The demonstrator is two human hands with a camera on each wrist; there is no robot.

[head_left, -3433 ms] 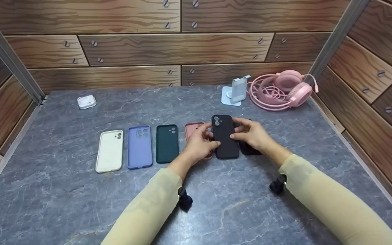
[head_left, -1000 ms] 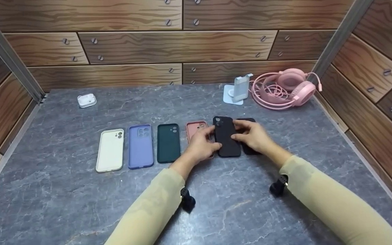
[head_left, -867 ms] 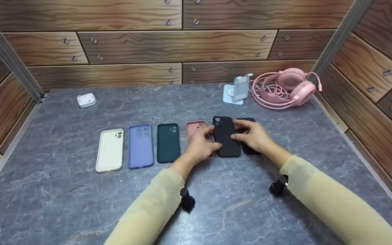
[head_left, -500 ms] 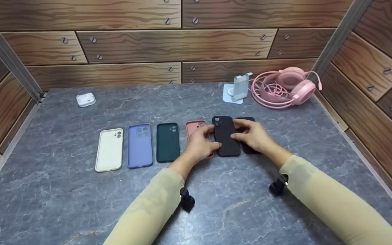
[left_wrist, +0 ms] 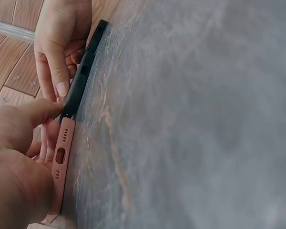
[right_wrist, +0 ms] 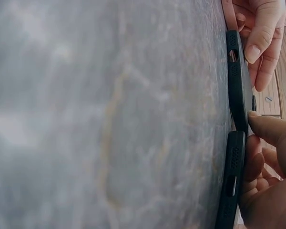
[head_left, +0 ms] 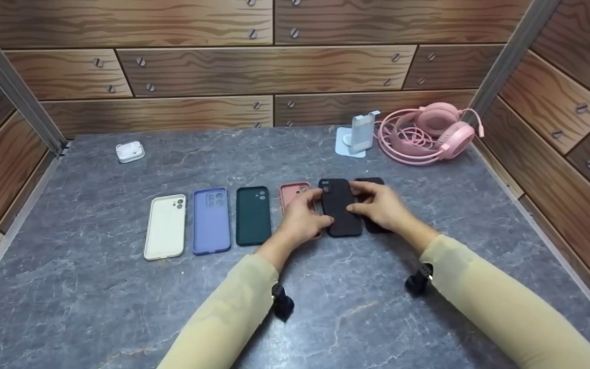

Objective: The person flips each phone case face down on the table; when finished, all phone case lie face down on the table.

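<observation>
A black phone case (head_left: 342, 212) lies between my two hands with its camera cutouts at the upper left. My left hand (head_left: 301, 218) pinches its left edge, thumb at the lower side and fingers higher up. From the right, my right hand (head_left: 383, 202) grips the opposite edge. Beneath my left hand is a pink phone case (head_left: 290, 191), partly covered. A second black phone case (head_left: 374, 224) is partly hidden by my right hand. In the right wrist view, the held case (right_wrist: 237, 81) sits low over the table, end to end with the second black case (right_wrist: 229, 191).
A dark green case (head_left: 253, 218), a blue-purple case (head_left: 211, 223) and a cream case (head_left: 165, 228) continue the row leftward. Behind stand a pale phone stand (head_left: 361, 134) and a pink headset (head_left: 428, 136). White earphones in a case (head_left: 130, 151) lie at back left.
The held black case has come down toward the table since the earliest frame. In the last half second its top end has dipped and shifted slightly toward me. Both hands keep their grip.
</observation>
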